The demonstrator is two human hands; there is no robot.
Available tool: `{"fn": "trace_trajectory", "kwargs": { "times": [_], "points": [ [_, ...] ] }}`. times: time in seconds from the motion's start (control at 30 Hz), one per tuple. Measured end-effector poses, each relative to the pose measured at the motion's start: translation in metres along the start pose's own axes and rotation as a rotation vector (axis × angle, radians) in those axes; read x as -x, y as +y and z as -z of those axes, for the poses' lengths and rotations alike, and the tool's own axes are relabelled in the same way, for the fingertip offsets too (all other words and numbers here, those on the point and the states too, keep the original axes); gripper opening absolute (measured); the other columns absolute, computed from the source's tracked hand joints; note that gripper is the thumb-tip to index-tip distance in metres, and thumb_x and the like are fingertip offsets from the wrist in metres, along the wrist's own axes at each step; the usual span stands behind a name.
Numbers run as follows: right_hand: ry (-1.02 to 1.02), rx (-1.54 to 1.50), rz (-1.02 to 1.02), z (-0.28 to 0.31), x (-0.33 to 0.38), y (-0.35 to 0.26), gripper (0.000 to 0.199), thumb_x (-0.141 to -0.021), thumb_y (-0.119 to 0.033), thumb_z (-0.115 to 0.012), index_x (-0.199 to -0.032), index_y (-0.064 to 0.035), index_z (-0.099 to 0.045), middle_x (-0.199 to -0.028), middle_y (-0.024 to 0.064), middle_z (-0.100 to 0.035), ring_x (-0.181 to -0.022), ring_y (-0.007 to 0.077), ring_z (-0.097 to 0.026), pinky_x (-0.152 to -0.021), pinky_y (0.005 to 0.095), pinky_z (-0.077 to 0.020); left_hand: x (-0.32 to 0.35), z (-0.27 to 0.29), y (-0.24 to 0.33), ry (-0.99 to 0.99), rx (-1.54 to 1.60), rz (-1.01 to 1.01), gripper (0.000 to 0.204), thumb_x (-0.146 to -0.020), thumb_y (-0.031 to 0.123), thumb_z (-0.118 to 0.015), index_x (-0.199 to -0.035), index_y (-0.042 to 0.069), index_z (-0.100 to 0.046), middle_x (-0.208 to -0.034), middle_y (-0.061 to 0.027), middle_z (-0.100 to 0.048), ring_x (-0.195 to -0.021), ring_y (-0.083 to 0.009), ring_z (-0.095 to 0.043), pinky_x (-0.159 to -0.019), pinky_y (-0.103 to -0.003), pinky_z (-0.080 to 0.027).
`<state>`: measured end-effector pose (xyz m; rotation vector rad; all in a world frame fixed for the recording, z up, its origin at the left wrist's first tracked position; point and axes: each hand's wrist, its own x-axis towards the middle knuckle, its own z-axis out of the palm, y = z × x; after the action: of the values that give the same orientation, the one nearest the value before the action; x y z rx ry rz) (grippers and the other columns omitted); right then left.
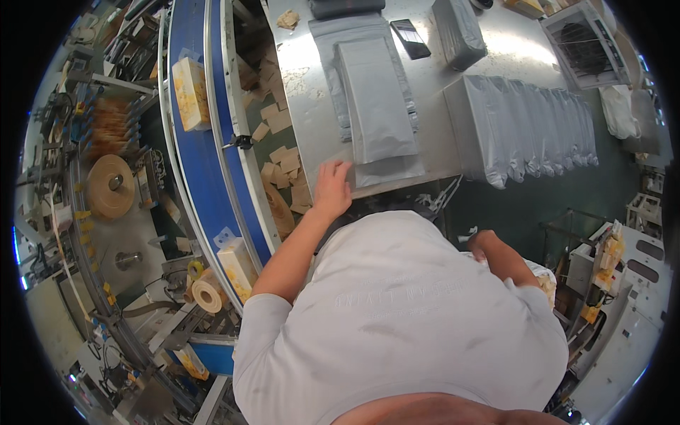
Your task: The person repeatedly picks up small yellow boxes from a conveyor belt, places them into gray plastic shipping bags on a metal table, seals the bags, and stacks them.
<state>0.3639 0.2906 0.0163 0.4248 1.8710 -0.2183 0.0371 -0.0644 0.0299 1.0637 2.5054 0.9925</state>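
Grey bags (379, 103) lie in a flat pile on the shiny metal bench (304, 92), and we see the left hand (333, 188) just beside their near left corner. It looks let go, its fingers loose and a bit bent. The right hand (484, 245) is low by the shirt (411, 304), next to a small pale thing (468, 234); we cannot tell if it grips it. A black phone (411, 39) lies right of the pile. Farther right we see a row of full grey packs (524, 127). On our left, a blue belt (200, 166) carries white and yellow boxes (191, 92).
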Motion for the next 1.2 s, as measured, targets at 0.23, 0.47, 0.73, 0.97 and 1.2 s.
{"fn": "trace_trajectory", "kwargs": {
  "times": [0.23, 0.47, 0.73, 0.97, 1.2],
  "points": [
    [1.378, 0.274, 0.814, 0.192, 0.042, -0.1, 0.047, -0.084, 0.0, -0.066, -0.131, -0.0069, -0.065, -0.139, 0.0123, -0.062, -0.133, 0.0341, -0.057, -0.11, 0.045, -0.0489, -0.053, 0.013, -0.012, -0.137, -0.456, -0.852, 0.03, -0.086, 0.009, -0.065, -0.116, 0.007, -0.068, -0.157, -0.0131, -0.052, -0.15, -0.0313, -0.044, -0.125, -0.044, -0.036],
    [1.092, 0.018, 1.113, 0.214, -0.055, -0.088, 0.022, -0.087, -0.003, -0.066, -0.108, -0.0053, -0.074, -0.117, 0.006, -0.073, -0.115, 0.0295, -0.067, -0.092, 0.0423, -0.0547, -0.074, 0.027, -0.032, -0.222, -0.313, -0.735, 0.011, -0.09, 0.011, -0.068, -0.098, 0.003, -0.066, -0.14, -0.014, -0.064, -0.136, -0.0297, -0.058, -0.116, -0.044, -0.045],
    [0.797, -1.501, 0.346, 0.219, -0.103, -0.137, 0.027, -0.101, -0.022, -0.071, -0.094, 0.0041, -0.067, -0.085, 0.0085, -0.069, -0.076, 0.017, -0.06, -0.074, 0.0354, -0.0527, -0.114, -0.031, -0.018, 0.239, 0.437, 0.578, 0.025, -0.1, 0.018, -0.073, -0.085, 0.002, -0.06, -0.078, -0.0072, -0.064, -0.067, -0.0227, -0.056, -0.067, -0.04, -0.049],
    [1.132, -1.193, 0.456, 0.225, -0.127, -0.157, 0.059, -0.1, -0.032, -0.071, -0.144, 0.0029, -0.052, -0.129, 0.0256, -0.066, -0.116, 0.04, -0.064, -0.099, 0.0468, -0.051, -0.116, -0.053, 0.023, 0.33, 0.45, 0.368, 0.051, -0.103, 0.024, -0.067, -0.142, -0.003, -0.048, -0.139, -0.0218, -0.057, -0.125, -0.0273, -0.055, -0.105, -0.039, -0.044],
    [1.275, -1.315, 0.681, 0.21, -0.008, -0.126, 0.058, -0.095, -0.018, -0.072, -0.148, -0.0028, -0.057, -0.152, 0.0201, -0.052, -0.134, 0.0416, -0.05, -0.112, 0.0443, -0.0426, -0.077, -0.045, 0.032, -0.212, 0.779, 0.12, 0.071, -0.103, 0.025, -0.069, -0.161, 0.0, -0.039, -0.16, -0.0225, -0.048, -0.149, -0.0308, -0.044, -0.122, -0.042, -0.034]
  ]
}}
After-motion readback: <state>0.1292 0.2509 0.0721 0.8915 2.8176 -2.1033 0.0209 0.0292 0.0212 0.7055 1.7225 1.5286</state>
